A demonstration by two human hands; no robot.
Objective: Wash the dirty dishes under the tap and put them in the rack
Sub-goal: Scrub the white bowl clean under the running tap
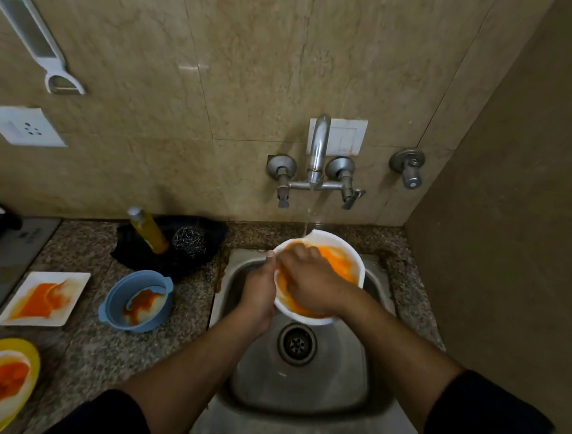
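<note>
A white bowl [345, 249] smeared with orange sauce is held tilted over the steel sink [303, 388], under a thin stream of water from the tap [317, 152]. My left hand [260, 294] grips the bowl's left rim. My right hand [308, 280] is inside the bowl, fingers curled and pressed against the orange residue; whether it holds a scrubber is hidden. On the counter to the left wait a blue bowl [136, 300], a white square plate [45, 298] and a yellow plate [2, 381], all stained orange. No rack is in view.
A yellow soap bottle [148, 230] and a steel wool scrubber [189, 241] rest on a black cloth [178, 261] behind the blue bowl. A wall socket [24, 126] and a hanging grater [33, 35] are on the left wall. A side wall closes the right.
</note>
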